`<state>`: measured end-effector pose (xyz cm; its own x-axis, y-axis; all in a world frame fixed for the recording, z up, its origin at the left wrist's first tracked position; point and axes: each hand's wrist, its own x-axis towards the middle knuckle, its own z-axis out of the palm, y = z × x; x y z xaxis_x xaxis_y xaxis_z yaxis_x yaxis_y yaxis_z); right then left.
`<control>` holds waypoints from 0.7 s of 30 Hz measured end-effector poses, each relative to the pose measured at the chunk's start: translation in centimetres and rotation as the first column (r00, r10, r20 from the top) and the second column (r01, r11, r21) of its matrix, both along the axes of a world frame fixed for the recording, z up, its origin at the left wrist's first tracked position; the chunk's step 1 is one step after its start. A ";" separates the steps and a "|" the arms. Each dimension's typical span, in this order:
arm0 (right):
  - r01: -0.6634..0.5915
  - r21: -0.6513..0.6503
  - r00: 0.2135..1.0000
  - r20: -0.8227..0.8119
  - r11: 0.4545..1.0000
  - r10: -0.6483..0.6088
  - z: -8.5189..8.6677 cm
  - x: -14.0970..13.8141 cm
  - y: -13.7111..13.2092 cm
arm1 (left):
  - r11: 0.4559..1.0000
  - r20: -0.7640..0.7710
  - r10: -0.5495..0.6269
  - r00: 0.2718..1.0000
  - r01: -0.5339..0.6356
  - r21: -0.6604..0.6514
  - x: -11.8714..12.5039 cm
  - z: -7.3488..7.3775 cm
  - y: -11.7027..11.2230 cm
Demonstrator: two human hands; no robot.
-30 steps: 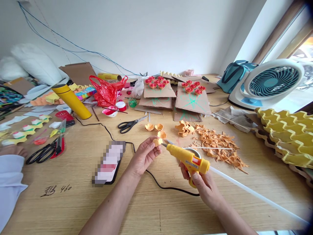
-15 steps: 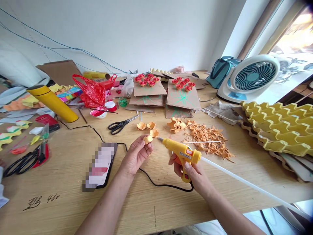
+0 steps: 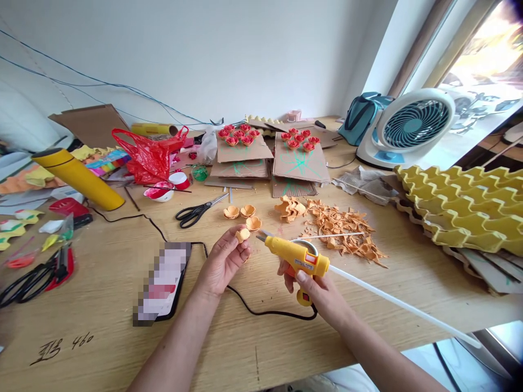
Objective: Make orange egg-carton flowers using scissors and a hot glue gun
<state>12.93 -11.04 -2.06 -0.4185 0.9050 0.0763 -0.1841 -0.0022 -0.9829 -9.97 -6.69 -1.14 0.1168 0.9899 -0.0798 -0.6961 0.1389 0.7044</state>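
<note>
My left hand (image 3: 224,258) pinches a small pale-orange cup-shaped petal piece (image 3: 242,235) between thumb and fingers. In my right hand (image 3: 312,288) is a yellow hot glue gun (image 3: 298,256), its nozzle pointing left at the piece with a small gap between. A long white glue stick (image 3: 400,302) sticks out of the gun's back. A grey loop shows behind the gun's body; what it belongs to is unclear. Just beyond my left fingers sit several orange flower cups (image 3: 254,223).
Orange scraps (image 3: 343,228) lie right of a torn orange carton piece (image 3: 289,209). Black scissors (image 3: 200,209) and a phone (image 3: 163,283) lie to the left. Red flowers (image 3: 239,134) stand on cardboard (image 3: 300,163) behind. Yellow egg trays (image 3: 461,207) and a fan (image 3: 412,128) are at right.
The whole scene has shifted slightly left in view. The glue gun has turned a little, showing more of the grey loop behind it. Both hands keep their holds.
</note>
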 end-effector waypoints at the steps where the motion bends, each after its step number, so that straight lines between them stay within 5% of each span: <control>1: 0.019 0.001 0.999 0.030 1.000 -0.019 0.1 0.0 -0.1 | 1.000 0.001 -0.001 1.000 0.001 -0.003 0.0 0.0 0.0; 10: 0.096 0.029 0.968 0.231 0.995 -0.101 1.6 -0.3 -0.5 | 0.999 -0.022 -0.023 0.999 0.024 0.024 0.4 0.0 -0.1; 21: 0.096 0.174 0.955 0.260 0.980 -0.140 2.2 -0.9 -0.4 | 0.999 -0.068 -0.051 0.996 0.050 -0.015 0.9 0.2 -0.6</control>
